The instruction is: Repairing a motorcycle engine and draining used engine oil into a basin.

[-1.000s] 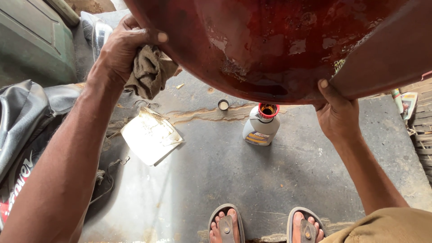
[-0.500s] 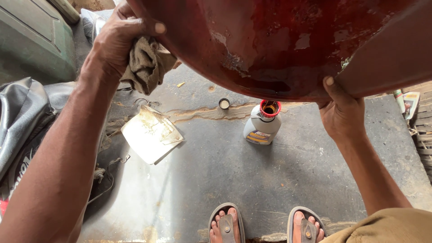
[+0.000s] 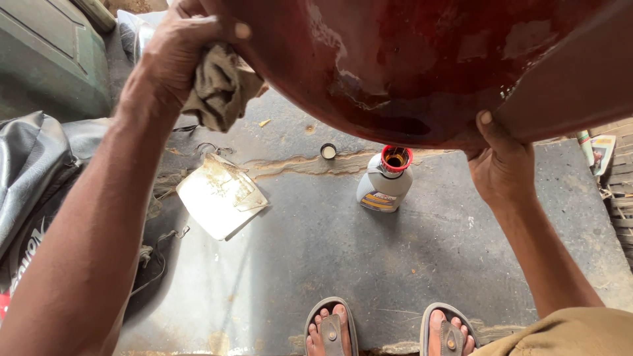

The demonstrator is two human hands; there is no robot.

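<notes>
A large dark red rounded metal shell (image 3: 422, 59) with chipped paint fills the top of the head view. My left hand (image 3: 175, 56) presses a crumpled brown rag (image 3: 221, 89) against its left side. My right hand (image 3: 501, 165) grips the shell's lower right edge, thumb on the red surface. Under the shell, an open grey plastic bottle (image 3: 386, 181) with a red neck ring stands upright on the concrete floor, and its small cap (image 3: 328, 151) lies a little to the left.
A dirty white flat sheet (image 3: 221, 196) lies on the floor at left. A black seat-like cover (image 3: 33, 171) and a green box (image 3: 49, 59) sit at the far left. My feet in sandals (image 3: 389, 329) stand at the bottom edge. Papers (image 3: 601, 151) lie at right.
My left hand with the rag has slid upward along the shell's left side. My right hand has kept its hold on the lower edge.
</notes>
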